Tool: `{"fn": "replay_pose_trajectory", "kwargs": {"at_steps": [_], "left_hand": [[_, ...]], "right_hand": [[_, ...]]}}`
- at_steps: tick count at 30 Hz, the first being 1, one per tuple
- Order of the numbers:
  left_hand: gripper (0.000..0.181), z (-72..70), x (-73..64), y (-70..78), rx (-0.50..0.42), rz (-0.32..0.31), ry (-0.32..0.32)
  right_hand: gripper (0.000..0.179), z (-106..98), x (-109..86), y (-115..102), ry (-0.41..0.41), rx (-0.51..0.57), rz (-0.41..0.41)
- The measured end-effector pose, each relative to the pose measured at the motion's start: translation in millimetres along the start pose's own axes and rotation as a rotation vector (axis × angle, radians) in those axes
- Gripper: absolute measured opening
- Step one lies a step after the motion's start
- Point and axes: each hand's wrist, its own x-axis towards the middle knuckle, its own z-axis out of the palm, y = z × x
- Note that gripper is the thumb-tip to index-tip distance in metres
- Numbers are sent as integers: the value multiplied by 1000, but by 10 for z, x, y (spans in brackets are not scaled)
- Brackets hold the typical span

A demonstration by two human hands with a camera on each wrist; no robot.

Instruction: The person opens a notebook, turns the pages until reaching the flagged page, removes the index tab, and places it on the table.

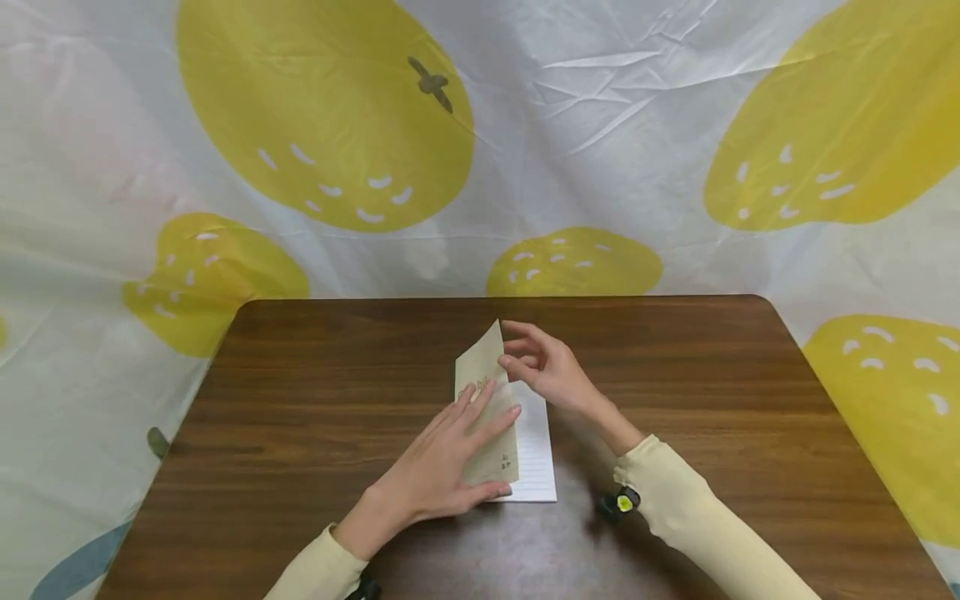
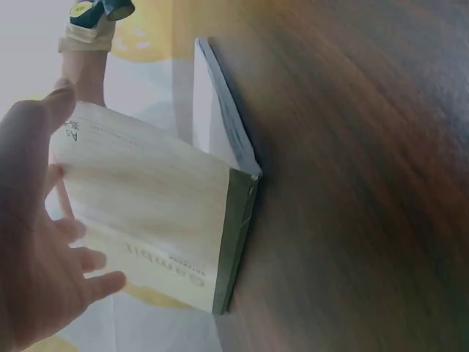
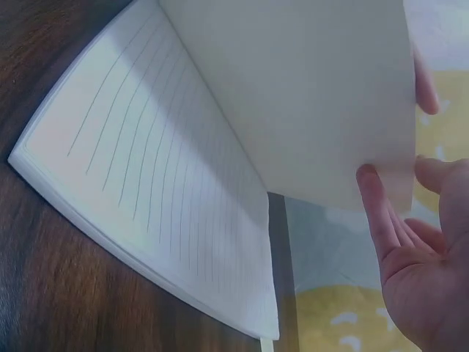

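Observation:
A notebook [image 1: 534, 450] lies on the table with its beige front cover [image 1: 480, 367] raised at a slant. The left wrist view shows the green spine [image 2: 236, 242] and the word "Gambit" printed on the cover. My left hand [image 1: 457, 454] is over the cover's outer face, fingers spread and mostly straight. At the cover's far free edge, my right hand [image 1: 551, 371] pinches it, thumb by the edge and fingers behind. In the right wrist view a fingertip overlaps the plain inner side above the lined page [image 3: 183, 198].
The dark wooden table [image 1: 322, 383] carries the notebook near its middle. Behind it hangs a pale cloth [image 1: 585, 167] with large yellow fruit shapes. A dark band with a yellow-lit device [image 1: 622, 502] sits at the right wrist.

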Motion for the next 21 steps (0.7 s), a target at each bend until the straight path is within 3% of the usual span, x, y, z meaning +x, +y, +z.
{"fn": "replay_pose_trajectory", "kwargs": {"at_steps": [6, 11, 17, 21], "left_hand": [[80, -159, -78, -18, 49, 24, 72], [69, -296, -186, -84, 120, 4, 134], [66, -447, -368, -160, 138, -47, 163], [67, -523, -480, -207, 145, -81, 187]], "right_hand": [[48, 75, 5, -30, -106, 31, -21], [47, 142, 22, -24, -187, 51, -51], [52, 219, 63, 54, -195, -153, -115], [57, 268, 116, 112, -201, -286, -102]]}}
